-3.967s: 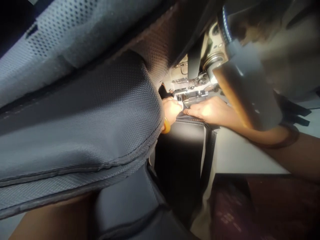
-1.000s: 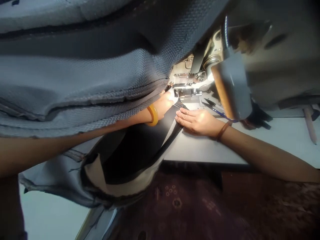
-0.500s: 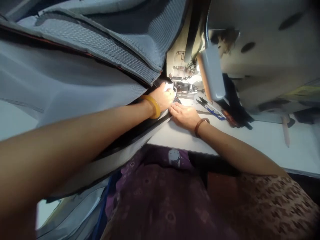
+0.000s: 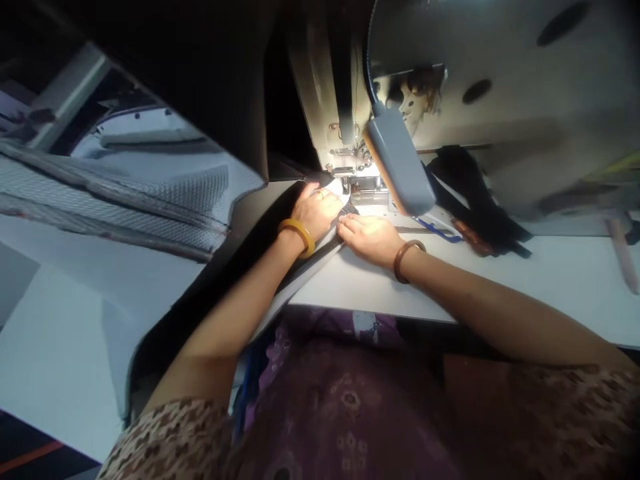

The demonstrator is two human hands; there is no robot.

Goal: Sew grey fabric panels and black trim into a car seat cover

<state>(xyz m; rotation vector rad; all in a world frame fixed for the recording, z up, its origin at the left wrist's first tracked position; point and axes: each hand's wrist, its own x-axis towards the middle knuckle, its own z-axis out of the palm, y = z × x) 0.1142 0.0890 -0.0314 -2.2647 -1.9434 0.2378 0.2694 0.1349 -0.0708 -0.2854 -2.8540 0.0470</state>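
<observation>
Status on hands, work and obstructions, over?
Left hand on black panel, close to sewing machine's needle area. Right hand at panel's edge. Lamp partly hiding the machine.

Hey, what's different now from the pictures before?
The grey mesh fabric has swung left, away from the sewing machine, uncovering the left grip. Since the first picture, blue-handled snips have come into view. No letting go shows: the left grip and right grip stay close together.
</observation>
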